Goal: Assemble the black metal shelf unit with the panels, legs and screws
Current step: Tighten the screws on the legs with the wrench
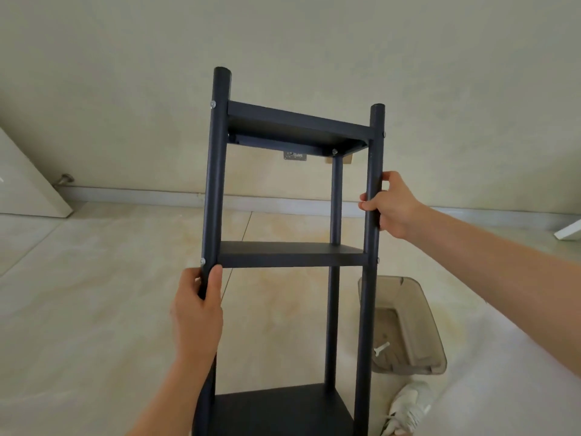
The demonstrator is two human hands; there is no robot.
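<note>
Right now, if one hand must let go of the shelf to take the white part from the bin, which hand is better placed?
Probably the right hand. It grips the right front leg, and the bin with the white part lies on that side. The left hand holds the left front leg, farther away.

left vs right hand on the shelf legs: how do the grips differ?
The left hand grips the near left leg just below the middle panel; the right hand grips the near right leg above that panel, so it sits higher. The left hand shows its back with the thumb up along the leg; the right hand's fingers wrap in from the side. Both curl round a black leg.
</note>
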